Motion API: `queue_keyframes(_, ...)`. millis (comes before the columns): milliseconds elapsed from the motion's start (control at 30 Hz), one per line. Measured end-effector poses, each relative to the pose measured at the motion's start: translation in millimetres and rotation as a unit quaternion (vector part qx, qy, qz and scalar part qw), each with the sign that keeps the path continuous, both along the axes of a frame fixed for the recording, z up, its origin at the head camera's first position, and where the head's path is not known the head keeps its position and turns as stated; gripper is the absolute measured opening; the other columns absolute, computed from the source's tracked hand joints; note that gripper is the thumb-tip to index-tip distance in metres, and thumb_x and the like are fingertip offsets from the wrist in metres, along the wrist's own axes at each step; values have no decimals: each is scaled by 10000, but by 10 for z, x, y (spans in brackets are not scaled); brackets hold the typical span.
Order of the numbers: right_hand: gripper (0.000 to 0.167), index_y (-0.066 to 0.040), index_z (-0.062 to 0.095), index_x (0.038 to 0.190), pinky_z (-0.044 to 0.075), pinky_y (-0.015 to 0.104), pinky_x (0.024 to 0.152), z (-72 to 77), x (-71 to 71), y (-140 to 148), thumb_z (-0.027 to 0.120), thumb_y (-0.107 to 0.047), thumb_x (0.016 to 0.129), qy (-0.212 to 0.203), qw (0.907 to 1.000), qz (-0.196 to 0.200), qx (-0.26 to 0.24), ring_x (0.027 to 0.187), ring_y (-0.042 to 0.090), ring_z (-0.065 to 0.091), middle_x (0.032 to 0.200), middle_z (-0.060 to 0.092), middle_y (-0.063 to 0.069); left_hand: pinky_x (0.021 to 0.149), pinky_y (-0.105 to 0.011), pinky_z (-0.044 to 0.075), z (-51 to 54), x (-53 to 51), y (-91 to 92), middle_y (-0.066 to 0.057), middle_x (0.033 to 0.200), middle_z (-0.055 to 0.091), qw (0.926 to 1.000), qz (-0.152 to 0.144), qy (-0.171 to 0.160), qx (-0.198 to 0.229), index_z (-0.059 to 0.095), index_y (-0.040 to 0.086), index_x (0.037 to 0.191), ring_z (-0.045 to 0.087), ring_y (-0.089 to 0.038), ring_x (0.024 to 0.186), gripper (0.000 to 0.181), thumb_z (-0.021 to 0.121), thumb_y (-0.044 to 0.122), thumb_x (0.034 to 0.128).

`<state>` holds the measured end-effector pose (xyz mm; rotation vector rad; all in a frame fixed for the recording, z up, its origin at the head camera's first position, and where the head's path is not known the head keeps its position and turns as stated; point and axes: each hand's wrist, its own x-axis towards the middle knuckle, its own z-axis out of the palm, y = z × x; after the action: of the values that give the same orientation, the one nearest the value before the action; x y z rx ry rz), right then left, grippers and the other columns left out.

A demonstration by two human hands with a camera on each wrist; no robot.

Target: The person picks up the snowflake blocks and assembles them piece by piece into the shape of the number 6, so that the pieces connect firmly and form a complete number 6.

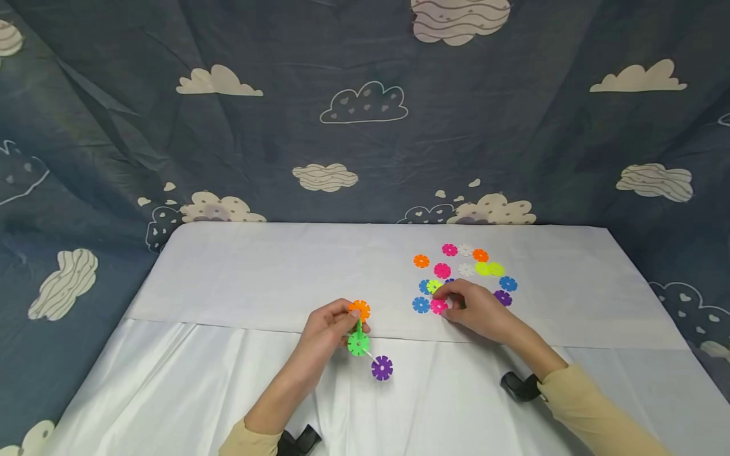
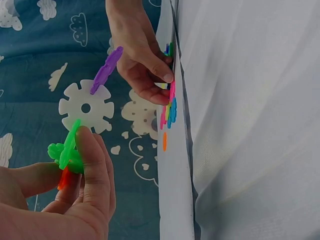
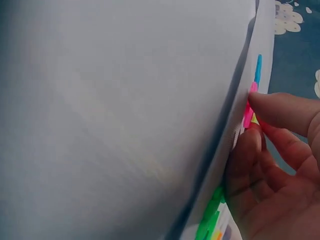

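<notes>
My left hand (image 1: 331, 329) pinches a chain of notched snowflake discs above the front part of the table. The chain has an orange disc (image 1: 360, 310), green discs (image 2: 70, 150), a white disc (image 2: 86, 106) and a purple disc (image 1: 382, 368) at its far end. Over the right side of the table, my right hand (image 1: 476, 307) has thumb and finger at the edges of a pink disc (image 1: 438, 306), pinching it. That disc also shows between the fingertips in the right wrist view. Blue discs (image 1: 421, 304) and a yellow disc (image 1: 434, 286) lie close beside it.
Several loose discs spread behind and around the right hand, among them an orange disc (image 1: 421, 261), a white disc (image 1: 466, 270) and a purple disc (image 1: 502, 297). A white cloth (image 1: 256, 272) covers the table. Behind hangs a dark curtain (image 1: 274, 145) with clouds.
</notes>
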<state>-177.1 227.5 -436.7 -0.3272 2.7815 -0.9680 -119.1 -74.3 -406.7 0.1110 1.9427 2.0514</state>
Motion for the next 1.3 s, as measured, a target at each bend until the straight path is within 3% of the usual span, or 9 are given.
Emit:
queue_keyframes(300,349,-122,677,1133,512,267,709,7,19,-8,777,-20,815,-18,9999,-22,129,865,211,511,978,562,49,762,-357,506,14,0,-5,-179,920,683,10000,-43,50,48,586,-20,1020,629,-246,855,169,529,138,996)
queue_keyframes(567,299,-198,715,1071,527,304,760,29,60,-21,764,-21,835,172,9994,202,209,878,192,552,978,642,-20,769,-353,503,-1,4,-7,-143,915,698,10000,-54,-6,47,583,-11,1065,633,-245,867,166,554,134,989)
queue_keyframes(800,257,-181,724,1048,541,291,748,96,165,-44,743,-13,855,209,9995,193,167,884,190,578,978,666,-28,765,-342,495,0,9,-6,-143,919,696,10000,-78,-1,-2,593,-7,1068,620,-239,856,165,560,135,992)
queue_keyframes(1067,311,-140,688,1148,542,241,660,216,357,-128,712,1,873,204,9993,-247,-194,875,201,599,986,655,-13,755,-325,494,4,13,-7,-151,916,693,10000,-61,8,-78,608,-3,1070,616,-229,837,157,561,123,989)
queue_keyframes(1300,278,-112,654,1131,537,224,696,350,546,-264,717,-17,878,277,9942,-794,-675,844,197,588,931,625,12,743,-313,495,-2,12,-4,-153,913,696,9999,-32,2,-98,612,-14,1055,613,-220,825,167,568,134,992)
